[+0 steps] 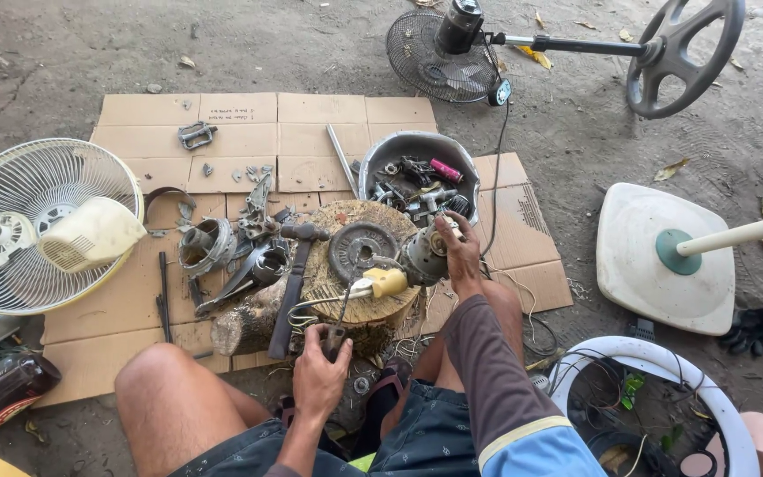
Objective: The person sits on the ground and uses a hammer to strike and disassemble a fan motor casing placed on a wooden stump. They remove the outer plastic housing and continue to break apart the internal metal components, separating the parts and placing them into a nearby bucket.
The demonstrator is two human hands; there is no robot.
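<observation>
My right hand (461, 256) grips a small grey fan motor (424, 256) with a yellowish part (387, 282) at the right edge of a round wood stump (346, 305). My left hand (320, 371) is closed on the handle of a thin tool (340, 325) whose shaft points up at the motor. A dark round metal disc (362, 249) lies on the stump's top. A hammer (295, 269) leans across the stump's left side.
Flattened cardboard (249, 141) covers the ground. A metal bowl (417, 146) of parts stands behind the stump. Fan grilles lie at left (11, 190) and far back (439, 57). A white fan base (655, 291) lies at right. Scrap parts (222, 247) lie left of the stump.
</observation>
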